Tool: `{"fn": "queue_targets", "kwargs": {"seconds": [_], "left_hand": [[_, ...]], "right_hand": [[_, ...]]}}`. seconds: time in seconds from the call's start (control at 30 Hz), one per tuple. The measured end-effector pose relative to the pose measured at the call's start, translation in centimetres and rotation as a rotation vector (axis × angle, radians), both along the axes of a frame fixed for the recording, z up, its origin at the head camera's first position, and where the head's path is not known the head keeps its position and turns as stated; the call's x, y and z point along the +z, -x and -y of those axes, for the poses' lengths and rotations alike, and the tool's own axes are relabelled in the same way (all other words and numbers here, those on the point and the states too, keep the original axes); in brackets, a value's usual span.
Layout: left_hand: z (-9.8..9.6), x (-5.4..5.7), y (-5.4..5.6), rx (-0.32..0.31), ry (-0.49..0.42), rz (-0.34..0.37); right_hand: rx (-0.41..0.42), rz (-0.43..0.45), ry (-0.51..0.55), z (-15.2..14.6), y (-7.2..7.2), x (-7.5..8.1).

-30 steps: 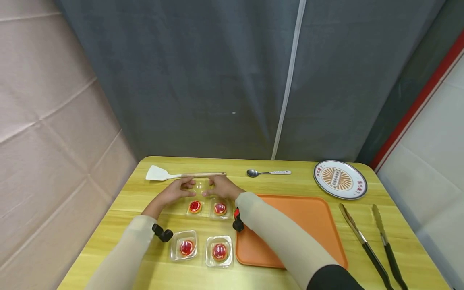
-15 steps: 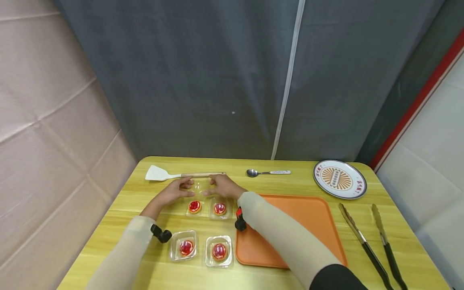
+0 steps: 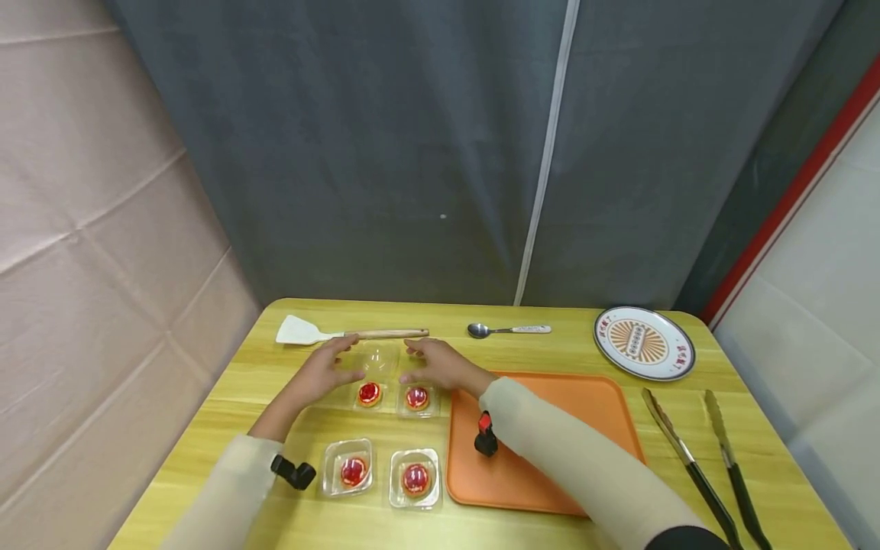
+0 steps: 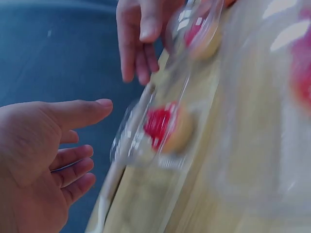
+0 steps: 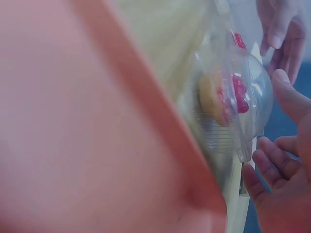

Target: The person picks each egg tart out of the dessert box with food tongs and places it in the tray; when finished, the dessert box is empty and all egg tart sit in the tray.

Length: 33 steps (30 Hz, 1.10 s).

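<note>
In the head view my left hand (image 3: pixel 321 376) hovers at the left of the back left clear plastic box, its fingers loosely spread and holding nothing. Across from it, my right hand (image 3: pixel 443 365) hangs over the back right box, also holding nothing. A red-topped tart (image 3: pixel 369 394) sits in the back left box, whose clear lid (image 3: pixel 380 359) stands behind it. Another red-topped tart (image 3: pixel 416 398) is in the back right box; the right wrist view shows a domed lid (image 5: pixel 260 97) there. The left wrist view shows a gap between my left thumb (image 4: pixel 82 112) and the plastic.
Two more boxed tarts, front left (image 3: pixel 354 471) and front right (image 3: pixel 416 479), stand nearer me. An orange tray (image 3: pixel 522 481) lies under my right forearm. Behind are a white spatula (image 3: pixel 299 330), a spoon (image 3: pixel 479 330) and a plate (image 3: pixel 645 344). Black-handled tongs (image 3: pixel 694 466) lie at right.
Both hands have come away from the back left box's lid and moved apart, the left one leftward and the right one rightward. The boxes and tarts stay where they were.
</note>
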<state>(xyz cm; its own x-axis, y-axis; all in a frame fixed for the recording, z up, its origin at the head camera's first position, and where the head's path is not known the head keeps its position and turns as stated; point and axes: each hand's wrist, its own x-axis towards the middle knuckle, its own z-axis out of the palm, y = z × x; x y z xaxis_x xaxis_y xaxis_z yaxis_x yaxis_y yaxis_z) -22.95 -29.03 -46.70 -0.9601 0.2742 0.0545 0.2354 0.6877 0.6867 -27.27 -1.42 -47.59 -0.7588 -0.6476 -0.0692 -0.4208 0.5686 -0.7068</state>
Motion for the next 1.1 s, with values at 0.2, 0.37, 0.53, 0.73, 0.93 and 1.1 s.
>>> {"fn": "queue_targets", "kwargs": {"seconds": [0.2, 0.37, 0.53, 0.73, 0.93, 1.1], "left_hand": [[-3.3, 0.6, -2.2, -0.07, -0.003, 0.023], [-5.4, -0.1, -3.3, -0.115, 0.082, 0.026], [-6.3, -1.0, -3.6, -0.116, 0.14, 0.011], [-6.7, -1.8, -3.6, -0.115, 0.165, -0.015], [-6.8, -2.4, -3.6, -0.117, 0.195, -0.044], [-6.9, -2.7, -3.7, -0.116, 0.207, -0.061]], "right_hand": [[0.027, -0.053, 0.01, -1.8, -1.9, 0.1], [0.052, -0.088, 0.0, -3.3, -3.3, -0.1], [0.067, -0.095, -0.01, -4.3, -4.4, -0.7], [0.066, -0.146, -0.032, -4.8, -5.2, -1.8], [0.027, -0.157, -0.025, -4.8, -5.5, -2.4], [0.009, -0.167, -0.025, -4.8, -5.6, -2.6]]}}
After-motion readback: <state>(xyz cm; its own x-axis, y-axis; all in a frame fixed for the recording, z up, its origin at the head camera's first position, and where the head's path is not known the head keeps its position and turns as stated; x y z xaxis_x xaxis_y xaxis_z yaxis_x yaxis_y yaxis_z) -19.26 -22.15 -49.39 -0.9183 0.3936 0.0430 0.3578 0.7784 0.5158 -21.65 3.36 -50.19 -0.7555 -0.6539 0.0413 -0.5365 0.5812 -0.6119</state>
